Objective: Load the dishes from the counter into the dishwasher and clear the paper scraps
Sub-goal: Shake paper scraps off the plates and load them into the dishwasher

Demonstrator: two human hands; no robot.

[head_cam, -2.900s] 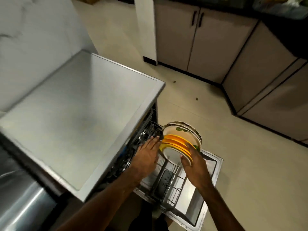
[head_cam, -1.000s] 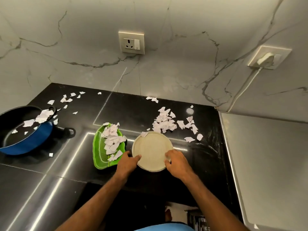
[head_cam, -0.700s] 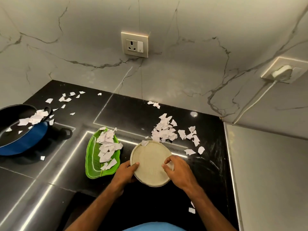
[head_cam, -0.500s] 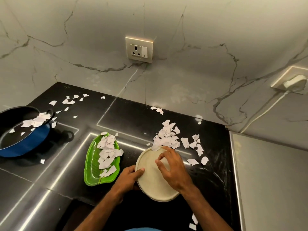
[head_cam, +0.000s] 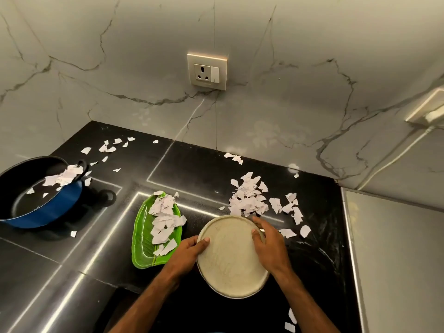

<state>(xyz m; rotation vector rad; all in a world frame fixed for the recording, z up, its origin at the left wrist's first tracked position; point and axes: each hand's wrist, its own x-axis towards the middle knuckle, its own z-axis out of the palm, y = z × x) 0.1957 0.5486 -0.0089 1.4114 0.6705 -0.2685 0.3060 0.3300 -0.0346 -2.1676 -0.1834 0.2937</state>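
Plate (head_cam: 230, 258) at worktop (head_cam: 204, 169) front edge, face bare. Left hand (head_cam: 186, 254) pinches the left rim, thumb on top. Right hand (head_cam: 269, 246) curls over the right rim. Scraps (head_cam: 248, 199) heaped just past the far rim. Lift level, draw back clear of the heap, two-handed to the rack.

Only one view: a wide-angle camera on the person's head, looking forward and steeply down over the near edge of the glossy black stone counter (head_cam: 216, 169). It faces the white grey-veined marble wall (head_cam: 144, 56), with the beige wall socket (head_cam: 207, 71) at upper centre. Two bare forearms (head_cam: 153, 299) enter from the bottom edge, and the round beige plate (head_cam: 230, 255) sits nearest, low centre. The brushed steel appliance top (head_cam: 396, 248) fills the right margin.
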